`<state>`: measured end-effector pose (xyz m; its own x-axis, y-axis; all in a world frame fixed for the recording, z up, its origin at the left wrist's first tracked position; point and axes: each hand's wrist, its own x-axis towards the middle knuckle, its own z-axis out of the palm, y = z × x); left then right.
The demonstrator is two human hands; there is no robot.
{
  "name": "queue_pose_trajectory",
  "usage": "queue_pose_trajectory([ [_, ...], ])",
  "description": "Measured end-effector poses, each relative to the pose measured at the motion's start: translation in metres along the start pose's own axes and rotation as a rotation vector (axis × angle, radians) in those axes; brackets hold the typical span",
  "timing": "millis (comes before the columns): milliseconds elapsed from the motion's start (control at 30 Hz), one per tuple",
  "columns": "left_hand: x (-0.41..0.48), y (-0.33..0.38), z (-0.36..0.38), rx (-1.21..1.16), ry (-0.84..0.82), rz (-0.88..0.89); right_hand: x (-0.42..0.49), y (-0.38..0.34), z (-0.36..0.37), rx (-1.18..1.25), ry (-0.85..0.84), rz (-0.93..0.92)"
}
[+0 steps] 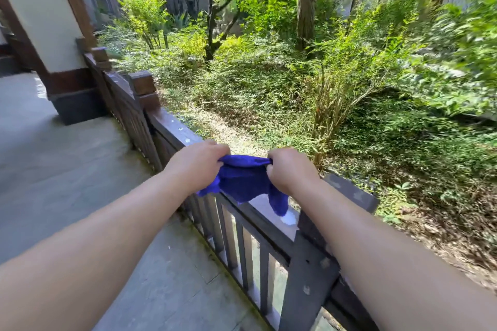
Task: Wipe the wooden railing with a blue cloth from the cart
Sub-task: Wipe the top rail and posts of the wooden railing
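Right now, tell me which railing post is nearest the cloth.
The dark post just right of the right hand; the other posts stand farther left, toward the column.

Both hands, left hand and right hand, grip blue cloth stretched between fingers, above wooden railing.

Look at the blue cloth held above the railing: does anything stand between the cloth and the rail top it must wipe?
Nothing visible does. The left hand and right hand hold the blue cloth stretched just over the railing, its lower edge hanging against the top rail. Only small pale spots lie on the rail.
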<state>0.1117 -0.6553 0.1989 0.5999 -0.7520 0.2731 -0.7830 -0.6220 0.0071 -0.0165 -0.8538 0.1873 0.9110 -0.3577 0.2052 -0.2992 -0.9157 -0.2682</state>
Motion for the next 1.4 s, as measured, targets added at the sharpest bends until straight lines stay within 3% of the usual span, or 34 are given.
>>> queue_pose_trajectory([
  [267, 0.068, 0.025, 0.029, -0.107, -0.012, 0.043, 0.043, 0.026, 0.0, -0.01, 0.063, 0.127],
  [667, 0.134, 0.014, 0.092, -0.316, -0.133, 0.316, 0.051, 0.024, 0.033, -0.239, 0.067, 0.396],
  [1033, 0.135, 0.046, 0.139, -0.385, -0.301, 0.618, 0.022, -0.004, 0.079, -0.515, -0.111, 0.68],
  [1233, 0.124, 0.07, 0.179, -0.231, -0.625, 0.789, -0.003, -0.007, 0.144, -0.318, -0.205, 0.833],
  [1400, 0.11, 0.071, 0.2, -0.215, -0.575, 0.861, -0.018, -0.004, 0.173, -0.253, -0.164, 0.85],
])
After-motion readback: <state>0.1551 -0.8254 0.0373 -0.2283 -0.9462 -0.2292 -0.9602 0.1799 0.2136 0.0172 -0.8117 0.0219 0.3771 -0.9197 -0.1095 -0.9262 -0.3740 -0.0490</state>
